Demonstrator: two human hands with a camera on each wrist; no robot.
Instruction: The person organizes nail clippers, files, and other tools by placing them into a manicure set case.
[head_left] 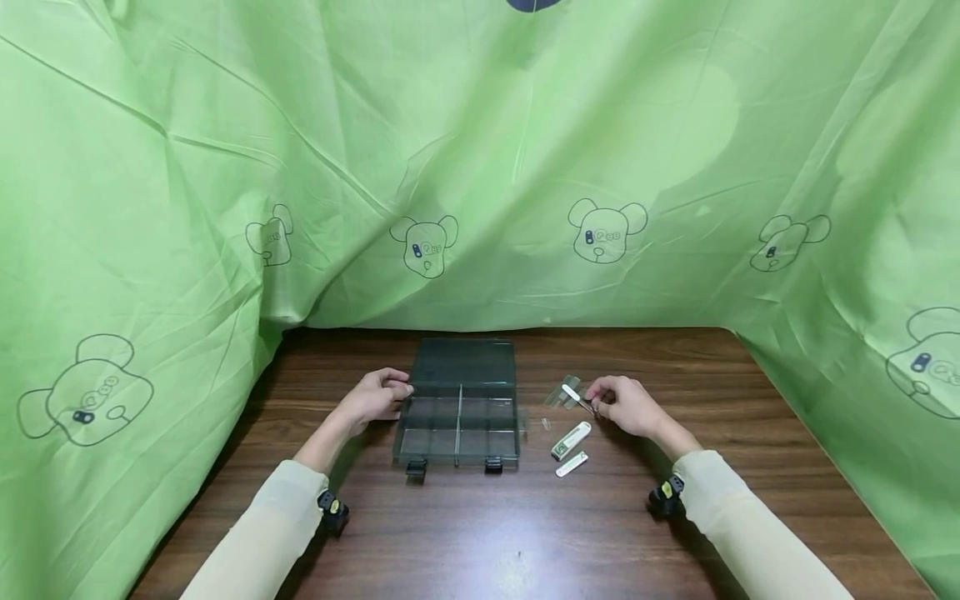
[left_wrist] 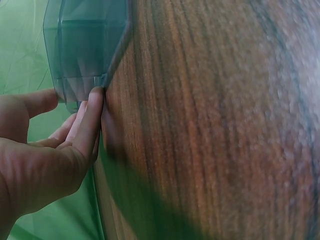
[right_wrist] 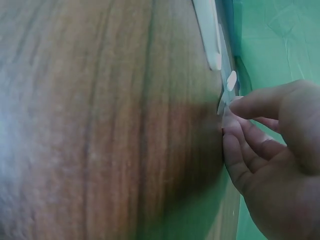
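An open, dark see-through compartment box [head_left: 459, 460] lies on the table, its lid [head_left: 465, 362] folded back. My left hand [head_left: 378, 396] holds its left side; in the left wrist view the thumb is at the rim and the fingers [left_wrist: 92, 117] are at the lower corner. To the right of the box, my right hand [head_left: 626, 406] pinches a slim tool [head_left: 572, 393] with a white end and a metal shaft, close over the table. The right wrist view shows its white end [right_wrist: 231, 80] beyond the fingertips. Which kind of tool it is, I cannot tell.
Nail clippers [head_left: 572, 442] with a white body and a smaller white piece [head_left: 572, 464] lie right of the box. Clear flat pieces [head_left: 556, 397] lie beneath the slim tool, and a small clear bit [head_left: 546, 423] is nearer the box. Green cloth [head_left: 495, 283] hangs behind the table.
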